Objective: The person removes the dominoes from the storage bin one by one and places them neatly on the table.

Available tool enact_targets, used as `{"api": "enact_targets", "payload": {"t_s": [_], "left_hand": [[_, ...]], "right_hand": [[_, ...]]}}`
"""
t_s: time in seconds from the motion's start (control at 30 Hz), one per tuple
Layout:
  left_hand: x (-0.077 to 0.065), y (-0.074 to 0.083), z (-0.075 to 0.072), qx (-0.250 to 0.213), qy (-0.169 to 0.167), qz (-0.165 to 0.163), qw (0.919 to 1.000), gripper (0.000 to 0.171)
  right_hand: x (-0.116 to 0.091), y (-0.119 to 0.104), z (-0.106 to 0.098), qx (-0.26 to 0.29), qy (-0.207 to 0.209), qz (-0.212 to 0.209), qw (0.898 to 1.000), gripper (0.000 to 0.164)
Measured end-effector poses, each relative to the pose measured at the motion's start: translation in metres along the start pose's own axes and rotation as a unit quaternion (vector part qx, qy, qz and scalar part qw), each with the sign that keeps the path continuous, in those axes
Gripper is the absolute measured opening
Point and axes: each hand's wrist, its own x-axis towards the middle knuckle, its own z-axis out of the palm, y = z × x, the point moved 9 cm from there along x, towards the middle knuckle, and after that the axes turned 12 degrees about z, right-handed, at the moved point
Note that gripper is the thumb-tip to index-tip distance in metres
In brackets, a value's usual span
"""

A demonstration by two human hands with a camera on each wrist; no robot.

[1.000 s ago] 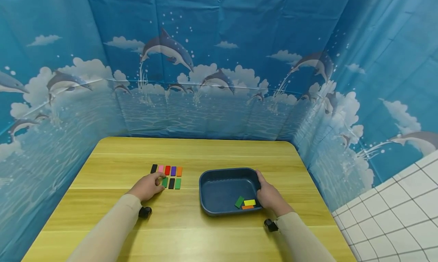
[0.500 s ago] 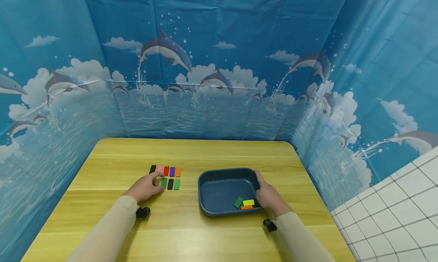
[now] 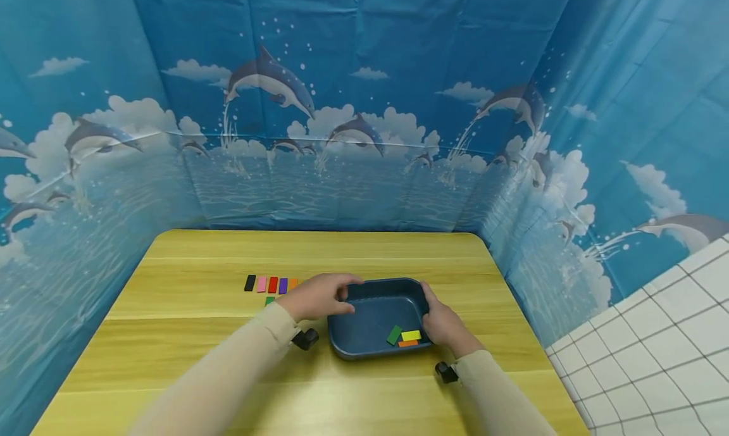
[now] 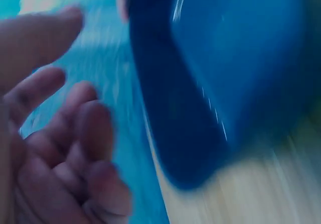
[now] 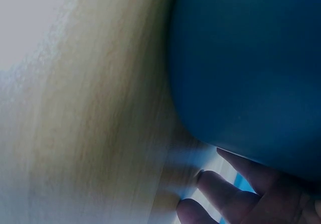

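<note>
My left hand [image 3: 319, 295] reaches over the left rim of a dark blue plastic bin [image 3: 370, 322], thumb and fingers bent with a gap between them. No block shows in its fingers, though its palm side is partly hidden and I cannot tell whether it holds one. The left wrist view is blurred there. At the bin's right end my right hand [image 3: 447, 325] grips the rim, its fingers [image 5: 220, 191] below the wall in the right wrist view. Inside, near that hand, lie a green block [image 3: 394, 335], a yellow block [image 3: 411, 335] and an orange block [image 3: 407, 343], all flat and rectangular.
Left of the bin, a row holds black [image 3: 250, 283], pink [image 3: 261, 284], red [image 3: 273, 285], purple [image 3: 283, 285] and partly covered orange blocks. A green block [image 3: 270, 301] peeks out below them. Around the wooden table [image 3: 199, 259] hangs a blue dolphin curtain [image 3: 353, 189].
My left hand has moved right, from the blocks on the table to the bin's left rim, and its arm now covers part of the lower row. The right hand keeps its hold on the bin.
</note>
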Motion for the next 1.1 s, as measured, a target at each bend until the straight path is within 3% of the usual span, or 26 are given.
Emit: {"api": "enact_targets", "payload": {"t_s": [0.1, 0.2, 0.33, 0.43, 0.57, 0.73, 1.1], "left_hand": [[0.033, 0.015, 0.029, 0.042, -0.069, 0.021, 0.9965, 0.058], [0.06, 0.023, 0.051, 0.067, -0.109, 0.029, 0.9914, 0.057], [0.087, 0.025, 0.072, 0.047, -0.122, 0.033, 0.9909, 0.054], [0.098, 0.022, 0.085, 0.015, -0.118, 0.026, 0.9926, 0.052], [0.102, 0.014, 0.104, 0.012, -0.136, 0.01, 0.9905, 0.052], [0.097, 0.006, 0.121, 0.035, -0.16, 0.006, 0.9865, 0.054], [0.089, 0.002, 0.126, 0.028, -0.151, 0.001, 0.9882, 0.049]], "right_hand": [[0.0, 0.001, 0.0, 0.002, 0.0, 0.001, 1.0, 0.079], [0.001, 0.0, 0.0, 0.002, -0.001, -0.002, 1.0, 0.079], [0.001, 0.001, -0.001, 0.004, 0.0, -0.001, 1.0, 0.078], [0.0, 0.001, -0.002, 0.007, 0.003, -0.005, 1.0, 0.078], [-0.002, 0.001, -0.002, 0.006, 0.005, -0.013, 1.0, 0.078], [-0.002, 0.001, 0.001, 0.009, 0.01, -0.014, 1.0, 0.078], [0.0, 0.004, 0.001, 0.012, 0.014, 0.0, 1.0, 0.078]]}}
